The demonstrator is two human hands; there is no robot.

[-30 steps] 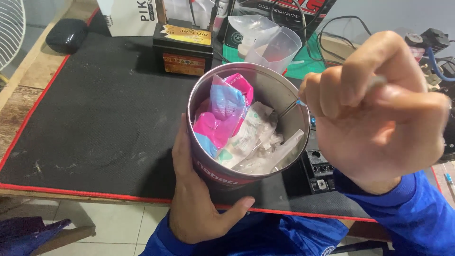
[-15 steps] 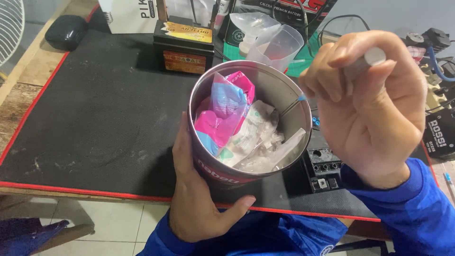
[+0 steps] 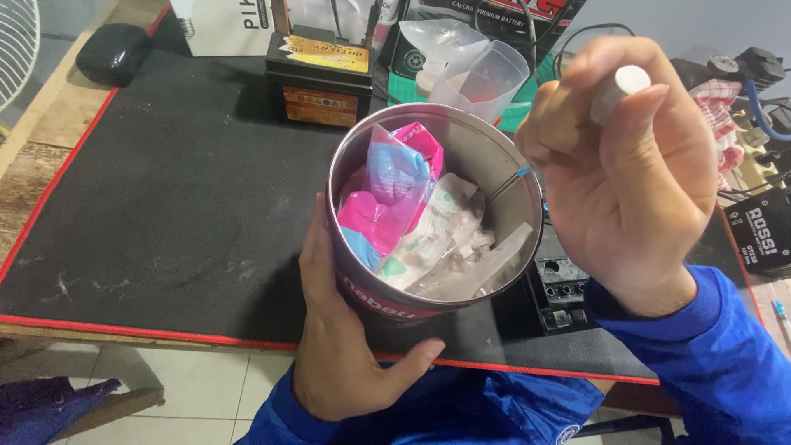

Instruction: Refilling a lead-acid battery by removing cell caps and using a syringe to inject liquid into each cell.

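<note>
Above the near edge of a black desk mat with a red border (image 3: pixel 165 206), a round, open metal tin with a red band around its base (image 3: pixel 387 306) is held from below and from the left by the left hand (image 3: pixel 346 346), whose fingers are wrapped around the wall and whose thumb points right beneath it. Inside the tin, pink and light-blue plastic sachets (image 3: pixel 387 198) and clear, whitish wrapped packets (image 3: pixel 445 239) are packed loosely. Just to the right of the rim, the right hand (image 3: pixel 626 181) is raised, closed around a slim tool with a pale cylindrical grey handle (image 3: pixel 616 89), whose end shows above the fingertips. A thin metal shaft (image 3: pixel 504 186) runs from that hand down over the rim into the tin, with a blue part at the rim.

Behind the tin, a small black battery with a yellow and orange label (image 3: pixel 321 78) and a clear plastic measuring cup (image 3: pixel 486 78) are set on the mat. A black terminal block (image 3: pixel 564 288) lies beside the right wrist. Both forearms are covered by blue sleeves (image 3: pixel 709 363).
</note>
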